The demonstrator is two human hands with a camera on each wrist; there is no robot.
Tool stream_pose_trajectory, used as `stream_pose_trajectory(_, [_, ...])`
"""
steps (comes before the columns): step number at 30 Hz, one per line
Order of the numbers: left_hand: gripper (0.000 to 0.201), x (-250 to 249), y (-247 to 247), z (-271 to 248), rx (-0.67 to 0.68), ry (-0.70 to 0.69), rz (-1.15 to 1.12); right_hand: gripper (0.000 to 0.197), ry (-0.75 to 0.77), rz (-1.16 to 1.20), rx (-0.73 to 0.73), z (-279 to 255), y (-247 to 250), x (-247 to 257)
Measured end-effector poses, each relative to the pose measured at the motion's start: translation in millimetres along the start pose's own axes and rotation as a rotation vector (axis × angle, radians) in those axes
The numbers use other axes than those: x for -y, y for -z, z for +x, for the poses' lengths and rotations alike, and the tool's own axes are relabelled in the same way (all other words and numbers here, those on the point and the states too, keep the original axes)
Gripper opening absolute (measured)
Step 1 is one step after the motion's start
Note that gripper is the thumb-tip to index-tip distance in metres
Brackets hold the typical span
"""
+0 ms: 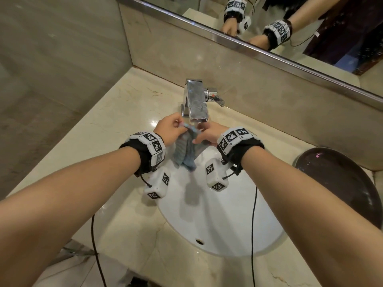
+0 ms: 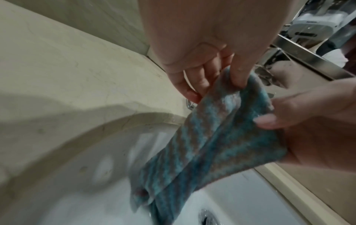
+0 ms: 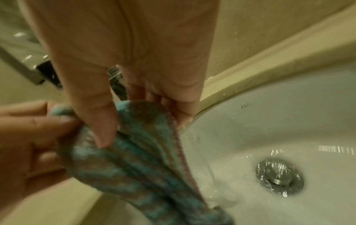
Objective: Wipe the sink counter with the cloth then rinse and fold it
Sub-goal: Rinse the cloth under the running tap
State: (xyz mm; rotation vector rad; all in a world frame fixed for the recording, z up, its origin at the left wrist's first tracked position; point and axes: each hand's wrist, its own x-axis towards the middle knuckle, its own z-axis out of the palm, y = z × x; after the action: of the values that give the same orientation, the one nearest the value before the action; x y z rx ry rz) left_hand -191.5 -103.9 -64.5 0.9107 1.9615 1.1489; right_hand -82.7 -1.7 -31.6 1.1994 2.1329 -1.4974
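Observation:
A blue striped cloth (image 1: 185, 151) hangs wet and bunched over the white sink basin (image 1: 207, 214), just under the chrome tap spout (image 1: 196, 102). My left hand (image 1: 169, 126) pinches its upper left edge between thumb and fingers. My right hand (image 1: 209, 133) grips the upper right part. In the left wrist view the cloth (image 2: 202, 144) drapes down from my left hand (image 2: 221, 82), with the right hand (image 2: 300, 115) holding its side. In the right wrist view my right hand (image 3: 138, 118) holds the cloth (image 3: 142, 164), and water runs down toward the drain (image 3: 279, 178).
Beige marble counter (image 1: 116, 112) surrounds the basin. The tap's lever handle (image 1: 216, 97) sticks out to the right. A dark round bowl (image 1: 342, 183) stands on the counter at right. A mirror (image 1: 269, 21) runs along the back wall. Black cables hang from both wrists.

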Motion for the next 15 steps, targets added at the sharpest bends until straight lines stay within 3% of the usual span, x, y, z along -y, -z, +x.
stream_pose_trajectory(3, [0.029, 0.0, -3.6, -1.7, 0.051, 0.024, -0.060, 0.036, -0.023, -0.358, -0.013, -4.0, 5.1, 1.0])
stream_pose_trajectory(5, [0.028, -0.2, -6.3, -2.4, 0.091, 0.052, -0.100, 0.029, -0.032, -0.375, -0.109, -1.6, 4.1, -1.3])
stream_pose_trajectory(7, [0.027, 0.6, -8.1, -0.9, 0.084, 0.071, -0.140, 0.008, -0.023, -0.238, -0.179, 3.3, 3.5, -6.1])
stream_pose_trajectory(11, [0.025, 5.7, -3.2, 2.2, 0.005, 0.097, -0.090, 0.004, 0.043, 0.217, -0.223, 7.5, 1.3, -12.3])
stream_pose_trajectory(13, [0.009, 6.6, 0.1, -1.4, 0.050, 0.087, 0.009, 0.014, 0.073, 0.347, -0.194, 9.4, -2.4, -14.6])
stream_pose_trajectory(15, [0.019, 6.9, 2.0, -6.7, 0.134, 0.064, 0.097, 0.014, 0.096, 0.357, -0.180, 8.1, -5.2, -12.5])
